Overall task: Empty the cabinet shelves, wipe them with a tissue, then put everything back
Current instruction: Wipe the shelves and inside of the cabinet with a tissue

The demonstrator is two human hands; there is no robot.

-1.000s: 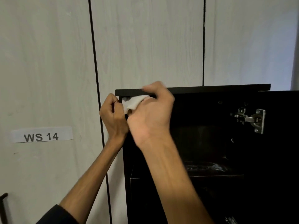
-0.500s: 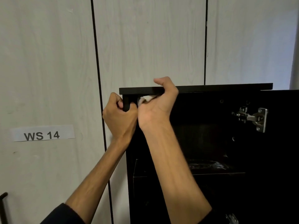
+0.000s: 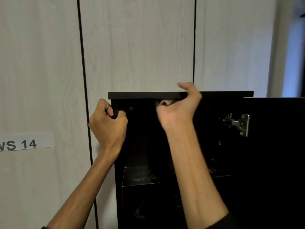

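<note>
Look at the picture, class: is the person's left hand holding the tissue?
No: the left hand grips the cabinet's side panel, while the right hand holds the tissue under the top board.

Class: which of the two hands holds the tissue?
The right hand, up under the cabinet's top panel; the left hand grips the cabinet's side edge instead.

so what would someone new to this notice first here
Most striking is the right hand at centre, pressing a crumpled tissue up under the black cabinet's top panel, thumb hooked over the panel's edge. Just left, the left hand grips the cabinet's front left edge. A metal hinge gleams inside on the right, and a "WS 14" label sits on the pale wall at far left.
</note>
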